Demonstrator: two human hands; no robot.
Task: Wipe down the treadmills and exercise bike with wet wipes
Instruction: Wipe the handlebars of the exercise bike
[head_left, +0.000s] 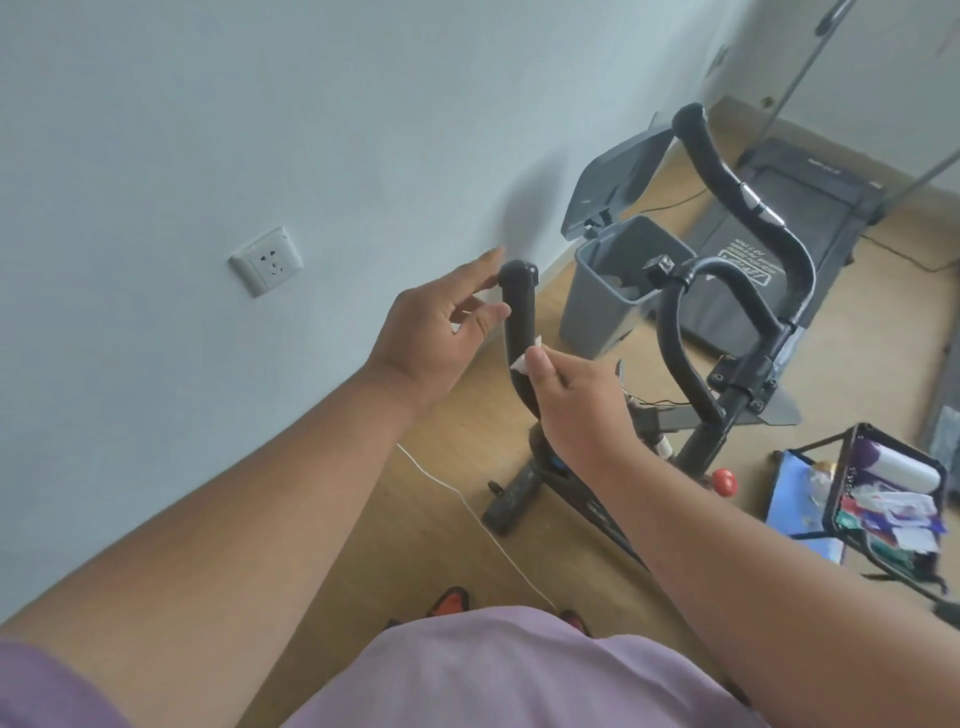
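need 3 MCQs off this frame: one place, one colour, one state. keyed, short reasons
1. Where is the white wet wipe?
A. in the bin
B. pinched in the right hand against the near black foam handlebar grip
C. on the floor

2. What colour is the open-lidded plastic waste bin?
A. grey
B. red
C. white

3. How is the left hand placed?
A. gripping the wipe
B. flat on the wall
C. fingers loosely spread beside the grip's end, with one fingertip at the cap

Key: 1 B, the wipe shows between the thumb and the grip; 2 A, body and lid are grey; 3 C, the fingers are straight and hold nothing.
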